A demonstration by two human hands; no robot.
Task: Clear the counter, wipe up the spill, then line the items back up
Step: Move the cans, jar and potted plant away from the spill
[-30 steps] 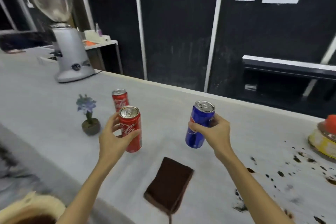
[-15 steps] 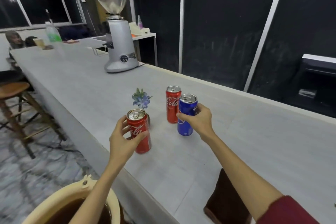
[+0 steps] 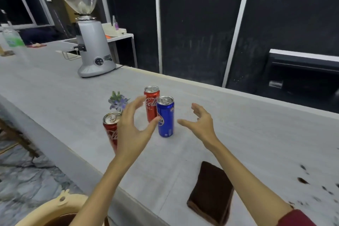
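Counter (image 3: 55,97): long, pale grey, running from the near right away to the far left.
Blue can (image 3: 165,116): upright on the counter, touched by neither hand, just beside the far red can.
Far red can (image 3: 151,102): upright, just behind and to the left of the blue can.
Near red can (image 3: 110,130): upright near the counter's front edge, partly hidden behind the left hand.
Left hand (image 3: 132,126): raised, fingers spread and loosely curved, holding nothing; whether it touches the near red can cannot be told.
Right hand (image 3: 201,122): raised to the right of the blue can, fingers spread, holding nothing, apart from the can.
Flower pot (image 3: 118,101): small purple plant behind the near red can, pot itself hidden.
Brown cloth (image 3: 211,192): folded, flat on the counter, between the cans and the spill.
Spill (image 3: 302,180): dark spots scattered at the right end of the counter.
Grinder (image 3: 91,46): grey body, clear hopper, well apart at the far left.
Bucket (image 3: 55,209): cream rim at the bottom left, below the counter edge.
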